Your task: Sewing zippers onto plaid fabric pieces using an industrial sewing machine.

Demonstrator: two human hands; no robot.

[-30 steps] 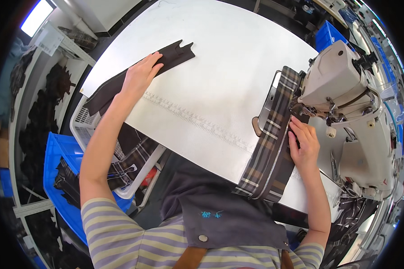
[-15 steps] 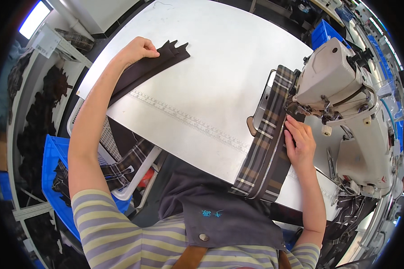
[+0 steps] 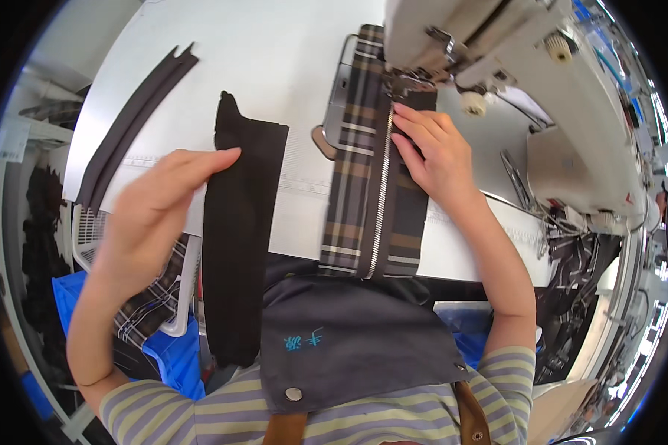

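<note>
My left hand [image 3: 150, 204] pinches a long black fabric strip [image 3: 243, 222] at its left edge. The strip's upper part is over the table, and its lower end hangs over the front edge by my apron. To its right, a plaid fabric piece [image 3: 349, 163] with a metal zipper [image 3: 381, 196] runs from the sewing machine [image 3: 453, 44] toward me. The zipper's far end is close to the presser foot [image 3: 402, 83]. My right hand [image 3: 441, 159] lies on the zipper's right side, fingers stretched out flat, just short of the presser foot.
Another dark strip stack [image 3: 137, 126] lies on the white table [image 3: 274, 67] at the left. A white basket [image 3: 89, 230] and a blue bin [image 3: 174, 356] with plaid cloth stand below it. Scissors-like metal tool [image 3: 518, 178] rests beside the machine. Plaid cloth [image 3: 571, 274] hangs at the right.
My left hand has drawn one black strip off the stack toward me and to the right, beside the plaid piece. My right hand stays on the zipper piece. The view has shifted right.
</note>
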